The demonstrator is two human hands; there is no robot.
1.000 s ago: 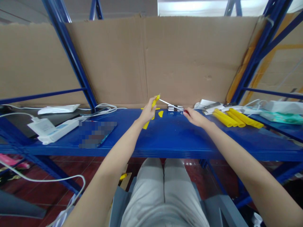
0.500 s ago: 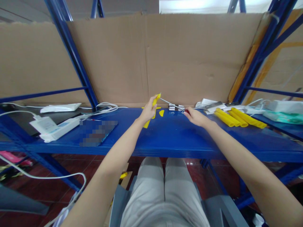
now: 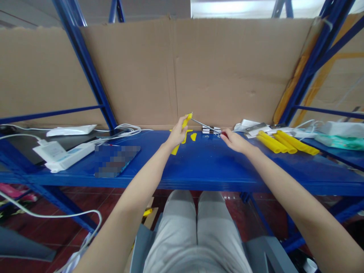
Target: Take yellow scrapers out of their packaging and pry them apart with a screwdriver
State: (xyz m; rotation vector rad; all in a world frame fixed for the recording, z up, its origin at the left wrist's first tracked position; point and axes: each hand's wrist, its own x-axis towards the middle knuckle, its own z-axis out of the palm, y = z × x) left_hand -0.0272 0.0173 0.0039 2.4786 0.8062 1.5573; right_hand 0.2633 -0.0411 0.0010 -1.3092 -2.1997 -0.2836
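My left hand is closed around a yellow plastic piece, raised above the blue shelf. A screwdriver with a long metal shaft and a reddish handle is gripped in my right hand. Its shaft points left and up, and the tip meets the upper end of the yellow piece. Whether the tip is inside the piece or only against it, I cannot tell. Under and beside my left hand lie more yellow pieces, partly hidden, among them a small flat scrap.
Several yellow tubes lie to the right. Black binder clips stand by the cardboard backing. On the left are a white power strip, coiled white cables and a blurred flat tablet-like item. Blue posts frame the shelf.
Both hands keep nearly the same pose, the screwdriver still reaching the yellow piece. The whole view has shifted very slightly.
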